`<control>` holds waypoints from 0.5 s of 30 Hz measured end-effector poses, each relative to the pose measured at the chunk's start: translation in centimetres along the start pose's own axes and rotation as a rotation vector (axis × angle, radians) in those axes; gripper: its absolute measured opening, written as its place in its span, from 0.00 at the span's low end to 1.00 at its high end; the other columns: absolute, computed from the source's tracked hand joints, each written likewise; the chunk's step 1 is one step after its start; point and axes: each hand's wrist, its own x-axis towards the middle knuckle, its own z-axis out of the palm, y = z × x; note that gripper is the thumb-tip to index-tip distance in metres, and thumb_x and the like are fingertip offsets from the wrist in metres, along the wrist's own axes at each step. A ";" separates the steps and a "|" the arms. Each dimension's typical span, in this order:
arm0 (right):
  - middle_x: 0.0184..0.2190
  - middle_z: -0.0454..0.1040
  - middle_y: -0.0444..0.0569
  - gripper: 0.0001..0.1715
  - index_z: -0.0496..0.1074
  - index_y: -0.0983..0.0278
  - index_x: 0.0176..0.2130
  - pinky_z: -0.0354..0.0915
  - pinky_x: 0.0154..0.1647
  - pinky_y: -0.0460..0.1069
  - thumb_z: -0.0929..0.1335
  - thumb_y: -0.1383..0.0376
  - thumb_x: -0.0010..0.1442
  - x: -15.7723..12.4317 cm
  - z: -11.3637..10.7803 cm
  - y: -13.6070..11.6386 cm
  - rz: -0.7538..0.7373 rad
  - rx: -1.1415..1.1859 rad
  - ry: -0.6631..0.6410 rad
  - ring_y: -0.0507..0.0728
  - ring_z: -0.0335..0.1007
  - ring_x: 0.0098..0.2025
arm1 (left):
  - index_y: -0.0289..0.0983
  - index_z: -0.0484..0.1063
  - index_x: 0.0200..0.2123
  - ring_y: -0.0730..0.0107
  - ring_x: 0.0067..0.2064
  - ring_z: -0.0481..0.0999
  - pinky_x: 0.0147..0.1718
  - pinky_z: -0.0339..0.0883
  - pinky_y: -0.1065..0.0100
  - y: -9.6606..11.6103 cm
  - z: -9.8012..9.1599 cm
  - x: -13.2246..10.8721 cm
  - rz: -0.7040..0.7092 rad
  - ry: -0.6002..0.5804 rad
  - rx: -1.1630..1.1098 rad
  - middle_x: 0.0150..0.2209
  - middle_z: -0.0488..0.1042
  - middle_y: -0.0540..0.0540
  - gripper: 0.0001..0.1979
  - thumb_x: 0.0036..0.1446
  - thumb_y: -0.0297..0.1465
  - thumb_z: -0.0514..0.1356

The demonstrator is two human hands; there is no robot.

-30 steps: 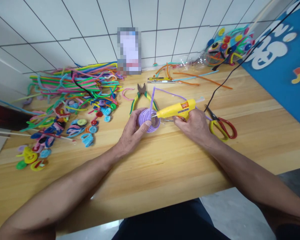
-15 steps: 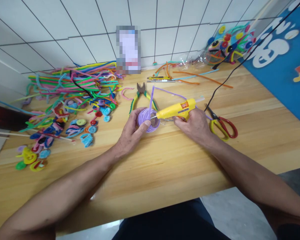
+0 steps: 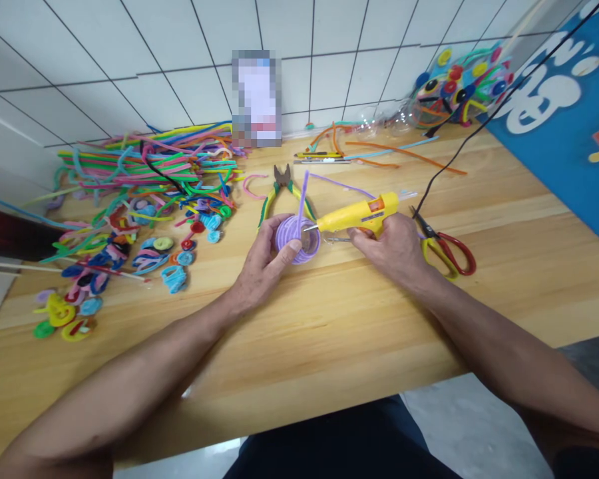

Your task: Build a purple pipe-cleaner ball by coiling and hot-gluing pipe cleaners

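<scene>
My left hand (image 3: 265, 265) is closed round a small coiled ring of purple pipe cleaner (image 3: 296, 239) resting on the wooden table (image 3: 329, 332); a loose purple end sticks up from the coil. My right hand (image 3: 392, 247) grips a yellow hot glue gun (image 3: 359, 213), whose metal nozzle touches the right side of the coil. A black cord runs from the gun's back toward the upper right.
Green-handled pliers (image 3: 282, 186) lie just behind the coil. Red and yellow scissors (image 3: 444, 249) lie right of my right hand. A heap of coloured pipe cleaners (image 3: 150, 169) and small coiled pieces (image 3: 130, 256) covers the left. A pipe-cleaner figure (image 3: 454, 86) stands back right.
The glue gun's rear has lifted slightly and shifted right while its nozzle stays at the coil. My left hand has held the coil still.
</scene>
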 end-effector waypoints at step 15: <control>0.21 0.71 0.47 0.14 0.64 0.57 0.23 0.64 0.28 0.53 0.71 0.62 0.55 -0.3 0.6 0.6 0.016 0.011 -0.029 0.59 0.71 0.26 | 0.42 0.68 0.65 0.56 0.62 0.77 0.65 0.72 0.51 0.0 0.2 -0.1 -0.017 0.003 -0.008 0.62 0.76 0.41 0.27 0.71 0.48 0.65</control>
